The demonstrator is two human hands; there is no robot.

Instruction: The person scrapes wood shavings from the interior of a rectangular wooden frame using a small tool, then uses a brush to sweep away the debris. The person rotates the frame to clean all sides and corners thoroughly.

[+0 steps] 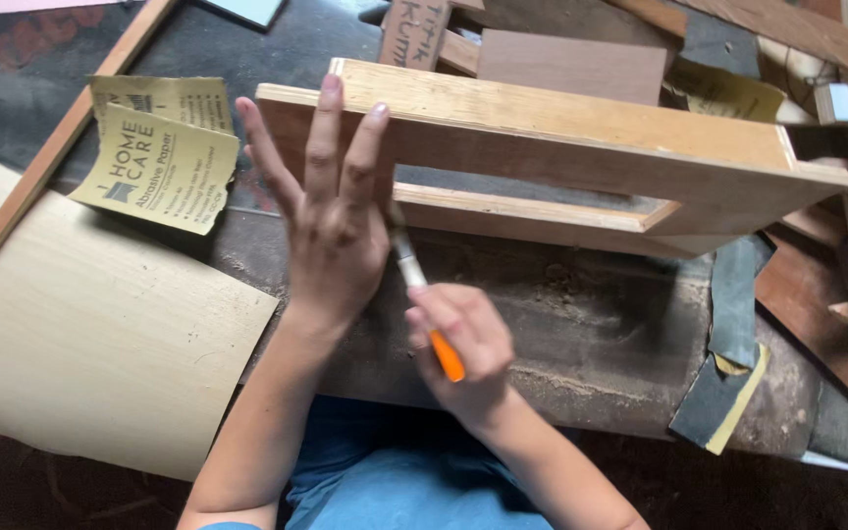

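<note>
My left hand is flat against the near face of the wooden frame, fingers spread wide and pointing up, fingertips just reaching its top edge. It's pressing, not gripping — nothing pinched there. The frame stands on its edge on the dusty workbench, a long box of pale plywood boards with an open slot down the middle, stretching away to my right.

My right hand is curled tight around a small brush with an orange handle, thumb and fingers pinching it like a pen. The metal collar and tip angle up toward the frame's lower rail, right beside my left palm; the bristles themselves I can't make out, they're tucked behind my hand.

The frame looks stiff and fairly light, but tall and narrow standing like this, so I judge it would tip easily — a flat palm against the face, or a hold over the top rail, seems the safest place. The surface looks dry and sanded, not slippery.

Around me: sheets of sandpaper curling at the left, a big pale sheet of veneer beneath them, darker sandpaper strips at the right, offcuts behind.
</note>
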